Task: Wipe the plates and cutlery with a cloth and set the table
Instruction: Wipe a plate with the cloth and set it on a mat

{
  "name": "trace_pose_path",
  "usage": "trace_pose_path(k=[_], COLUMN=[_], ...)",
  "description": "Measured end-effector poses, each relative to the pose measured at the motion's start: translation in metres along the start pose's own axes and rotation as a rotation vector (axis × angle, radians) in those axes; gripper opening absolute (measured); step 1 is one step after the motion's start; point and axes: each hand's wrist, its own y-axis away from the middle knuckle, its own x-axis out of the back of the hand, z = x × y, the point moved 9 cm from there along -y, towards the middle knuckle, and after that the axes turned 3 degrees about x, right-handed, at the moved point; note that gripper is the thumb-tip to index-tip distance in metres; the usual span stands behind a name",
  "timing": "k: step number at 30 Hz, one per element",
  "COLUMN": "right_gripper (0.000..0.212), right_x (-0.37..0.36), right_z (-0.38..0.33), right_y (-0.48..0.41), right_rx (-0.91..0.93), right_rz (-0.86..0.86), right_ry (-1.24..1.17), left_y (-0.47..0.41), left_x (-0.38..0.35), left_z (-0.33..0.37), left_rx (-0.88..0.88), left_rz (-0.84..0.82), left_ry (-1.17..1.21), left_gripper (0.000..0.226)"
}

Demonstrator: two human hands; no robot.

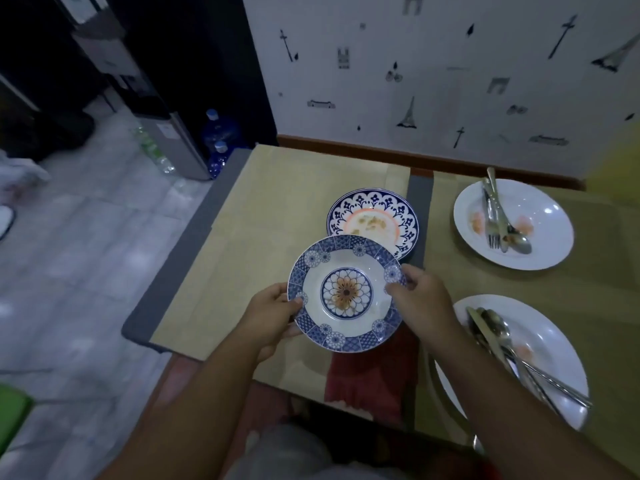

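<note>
Head view, hands: the left hand [273, 315] is gripping the left rim of the held plate [347, 294], thumb lying on the blue border, fingers curling beneath; the right hand [420, 296] is pinching the right rim, fingertips pressing on the border.
Head view, held plate: a blue-bordered plate with an orange flower medallion at its centre is being carried between both hands, tilting slightly, above the near part of the table [277, 209]; whether it is touching the surface cannot be told.
Head view, second plate: a blue-and-white plate [372, 220] with an orange ring and food marks is lying flat on the table just behind the held plate, its near edge being covered by it.
Head view, far white plate: a white plate [540, 230] is sitting at the right, near the wall [433, 81], bearing pink smears and cutlery [498, 216]: a fork, a spoon and a further piece, lying together.
Head view, near white plate: another white plate [547, 344] is sitting at the right front edge, carrying cutlery [502, 344] that is lying diagonally, handles projecting over its rim.
Head view, cloth: a red cloth [374, 375] is lying on the table directly below the held plate, between the two forearms.
Head view, surroundings: blue water bottles [220, 133] are standing on the floor beyond the table's left corner.
</note>
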Motion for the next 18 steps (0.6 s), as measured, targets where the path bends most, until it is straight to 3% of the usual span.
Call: trace_pose_path(k=[2,5,7,10,14,16,18], right_gripper=[0.011,0.033,0.042,0.052,0.075,0.084,0.079], right_x=[-0.001,-0.009,-0.015,-0.023,-0.072,-0.090,-0.094], right_z=[-0.004,-0.010,0.007,0.036,0.071,0.085,0.086], right_y=[0.007,0.022,0.031,0.050,0.076,0.082,0.081], right_rx=[0.057,0.074,0.032,0.048,0.125,0.140,0.158], right_rz=[-0.042,-0.109,-0.041,0.109,-0.097,-0.181,-0.148], right_ry=[0.004,-0.072,-0.092,0.206,0.735,0.852,0.883], left_y=[0.004,0.004,0.001,-0.003,-0.010,-0.013,-0.014], left_x=[0.003,0.013,0.022,0.040,0.058,0.062,0.063], left_z=[-0.010,-0.018,-0.019,-0.016,-0.014,-0.019,-0.024], left_rx=[0.014,0.010,-0.011,-0.049,-0.066,-0.049,-0.028], left_rz=[-0.016,0.001,0.027,0.081,0.100,0.097,0.090], left_ry=[0.022,0.062,0.050,0.030,0.036,0.043,0.038], left_gripper=[0.022,0.023,0.022,0.018,0.018,0.019,0.018])
